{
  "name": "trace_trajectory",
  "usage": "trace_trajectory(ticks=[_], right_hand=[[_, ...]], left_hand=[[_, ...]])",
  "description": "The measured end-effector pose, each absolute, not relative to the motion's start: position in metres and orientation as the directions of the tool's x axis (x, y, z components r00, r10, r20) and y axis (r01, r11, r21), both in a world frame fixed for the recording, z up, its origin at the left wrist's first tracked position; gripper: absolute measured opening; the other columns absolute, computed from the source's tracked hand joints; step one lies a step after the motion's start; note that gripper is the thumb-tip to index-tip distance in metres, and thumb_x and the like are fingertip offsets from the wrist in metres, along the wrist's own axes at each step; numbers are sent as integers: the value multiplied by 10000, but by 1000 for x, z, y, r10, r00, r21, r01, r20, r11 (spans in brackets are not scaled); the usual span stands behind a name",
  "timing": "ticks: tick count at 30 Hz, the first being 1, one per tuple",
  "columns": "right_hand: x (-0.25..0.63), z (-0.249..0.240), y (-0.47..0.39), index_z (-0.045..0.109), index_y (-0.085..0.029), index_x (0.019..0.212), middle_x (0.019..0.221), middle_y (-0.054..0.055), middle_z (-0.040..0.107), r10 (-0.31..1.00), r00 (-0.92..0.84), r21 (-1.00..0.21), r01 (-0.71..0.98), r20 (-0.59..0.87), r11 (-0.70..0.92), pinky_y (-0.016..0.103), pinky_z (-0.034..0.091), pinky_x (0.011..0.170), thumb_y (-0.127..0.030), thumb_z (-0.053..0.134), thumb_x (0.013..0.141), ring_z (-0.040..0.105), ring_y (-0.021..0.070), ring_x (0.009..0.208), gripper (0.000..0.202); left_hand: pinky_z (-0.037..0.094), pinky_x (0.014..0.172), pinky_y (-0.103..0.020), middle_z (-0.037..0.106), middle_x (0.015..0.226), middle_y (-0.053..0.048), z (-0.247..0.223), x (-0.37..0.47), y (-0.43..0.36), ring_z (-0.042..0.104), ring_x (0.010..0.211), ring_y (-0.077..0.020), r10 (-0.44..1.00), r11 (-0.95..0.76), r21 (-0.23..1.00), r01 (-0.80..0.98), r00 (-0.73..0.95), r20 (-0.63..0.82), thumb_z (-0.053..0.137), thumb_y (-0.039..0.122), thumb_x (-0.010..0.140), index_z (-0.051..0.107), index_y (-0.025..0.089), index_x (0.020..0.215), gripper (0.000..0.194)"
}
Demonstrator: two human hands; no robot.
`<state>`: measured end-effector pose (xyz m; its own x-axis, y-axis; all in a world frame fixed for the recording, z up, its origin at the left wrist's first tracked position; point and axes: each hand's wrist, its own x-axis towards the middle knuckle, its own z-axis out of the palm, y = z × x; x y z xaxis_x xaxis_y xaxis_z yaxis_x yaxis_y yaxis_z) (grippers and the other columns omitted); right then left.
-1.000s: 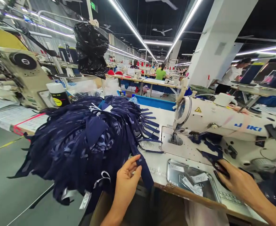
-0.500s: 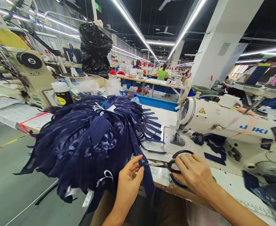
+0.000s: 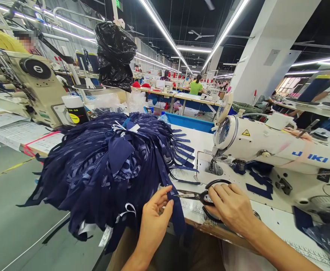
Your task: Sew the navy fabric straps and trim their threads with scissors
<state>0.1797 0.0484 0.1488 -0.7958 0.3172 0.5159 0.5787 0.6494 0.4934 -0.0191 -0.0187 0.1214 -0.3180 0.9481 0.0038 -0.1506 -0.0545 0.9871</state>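
A large heap of navy fabric strips (image 3: 88, 162) lies on the left of the white table. At its right edge my left hand (image 3: 155, 218) pinches one navy strip (image 3: 177, 214) between thumb and fingers; the strip's end hangs past the table's front edge. My right hand (image 3: 231, 205) is wrapped round the black handles of a pair of scissors (image 3: 203, 197). Their blades point left, with the tip touching or very near the strip beside my left fingertips. White labels (image 3: 105, 236) hang from the front of the heap.
A white sewing machine (image 3: 269, 141) stands at the right, with navy scraps (image 3: 259, 190) beneath its arm. Behind the table sits a blue bin (image 3: 190, 122). Another machine (image 3: 35, 82) and a black-and-white bottle (image 3: 75, 110) are at the left. People work farther back.
The view has shifted slightly, moving the machine and background a little rightward. Both hands keep nearly the same pose, with the strip and scissors still held.
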Motion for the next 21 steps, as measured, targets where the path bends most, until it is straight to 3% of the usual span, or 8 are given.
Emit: trace_trajectory(ticks=[10,21], right_hand=[[178,149,55,587,-100,760,627,76,522,237,-813,505,529,532,682,309,237,561,-288,359,887,395,171,566,321],[164,135,69,499,-166,648,568,12,460,274,-754,215,479,597,851,286,253,529,-335,444,831,353,143,508,254]], left_hand=[[479,798,-257,688,864,-61,126,-21,-22,623,867,-188,947,-61,989,-133,-322,15,586,241,670,629,147,976,323],[483,739,-263,687,827,-69,132,-27,-19,630,816,-194,976,-14,951,-310,-210,-54,631,299,638,620,129,953,357]])
